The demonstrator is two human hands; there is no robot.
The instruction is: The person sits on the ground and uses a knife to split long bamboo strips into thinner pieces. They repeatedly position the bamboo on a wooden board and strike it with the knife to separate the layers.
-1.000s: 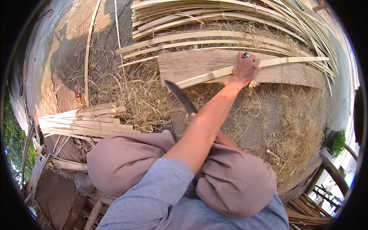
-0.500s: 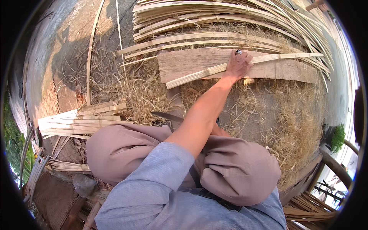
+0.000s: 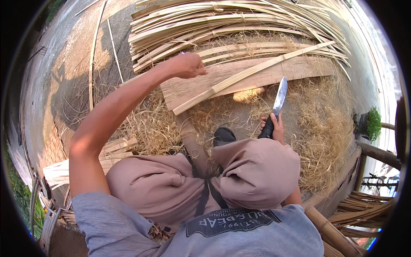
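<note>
My left hand (image 3: 187, 66) is closed, its fingers curled down above the far left part of a wooden board (image 3: 184, 85); whether anything is inside them is hidden. A long pale split-bamboo strip (image 3: 239, 76) lies slantwise across the board, apart from that hand, its near end jutting past the board's front edge. To the right, my right hand (image 3: 278, 128) is wrapped around the black handle of a knife (image 3: 280, 96). The broad, shiny blade points away from me, tip close to the board's front edge.
Behind the board lies a large pile of bamboo strips (image 3: 180, 32). Curly shavings (image 3: 325, 128) cover the ground on both sides. A short bundle of strips (image 3: 58, 173) rests at the left, past my knee. Bamboo poles (image 3: 379, 155) stand at the right.
My left hand has let go of the strip on the board and moved left. My right hand and the knife, partly hidden under my left arm before, have swung out to the right.
</note>
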